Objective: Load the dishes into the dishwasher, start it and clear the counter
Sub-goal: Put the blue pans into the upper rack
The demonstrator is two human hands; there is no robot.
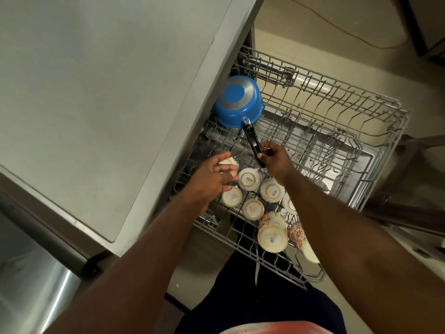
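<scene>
Above rack, right grip tight on one saucepan, left grip round one cup

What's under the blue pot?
The blue pot hangs upside down over the wire rack, its handle held by the right hand. Only rack wires show around it; its body covers whatever lies directly beneath or inside.

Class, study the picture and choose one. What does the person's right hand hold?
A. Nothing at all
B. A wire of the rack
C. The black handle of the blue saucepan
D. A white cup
C: the right hand pinches the black handle of the blue saucepan, which is turned bottom up at the rack. The left hand is the one at a white cup.
</scene>
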